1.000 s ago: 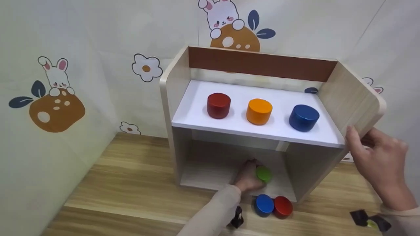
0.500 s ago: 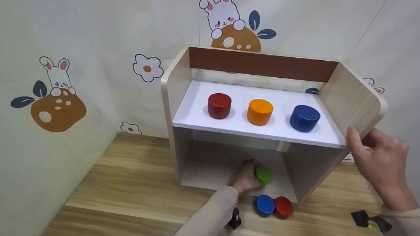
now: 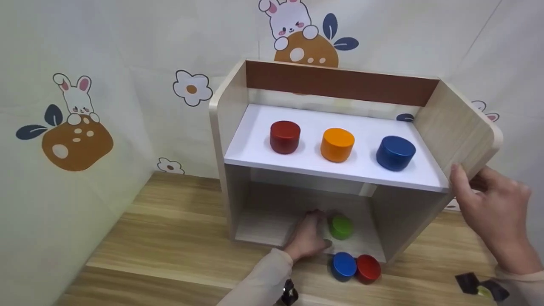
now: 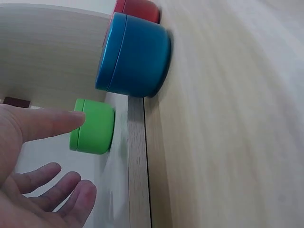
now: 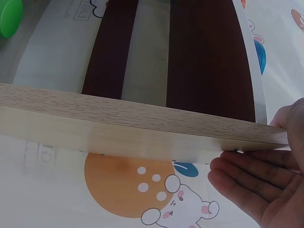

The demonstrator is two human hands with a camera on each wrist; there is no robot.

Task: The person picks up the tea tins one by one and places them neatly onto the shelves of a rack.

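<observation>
A green round lidded tin [image 3: 341,228] stands on the lower board of a small wooden shelf [image 3: 459,127]. Just left of it, my left hand [image 3: 307,237] is apart from the tin, fingers and thumb spread. In the left wrist view, the index finger of that hand [image 4: 42,166] overlaps the edge of the green tin [image 4: 92,126]. My right hand [image 3: 495,208] grips the front edge of the shelf's right side panel, thumb on the inner side, fingers outside. The right wrist view shows this hand [image 5: 266,185] around the panel's edge.
On the white upper board stand a dark red tin [image 3: 284,137], an orange tin [image 3: 337,145] and a blue tin [image 3: 395,153]. Before the shelf, another blue tin [image 3: 344,267] touches a red one [image 3: 368,269] on the wooden table [image 3: 170,238]. Patterned sheeting [image 3: 191,38] rises behind.
My left hand has let go of the green tin and drawn back to the left, its fingers opening. The green tin stays on the lower board. My right hand keeps its grip on the panel.
</observation>
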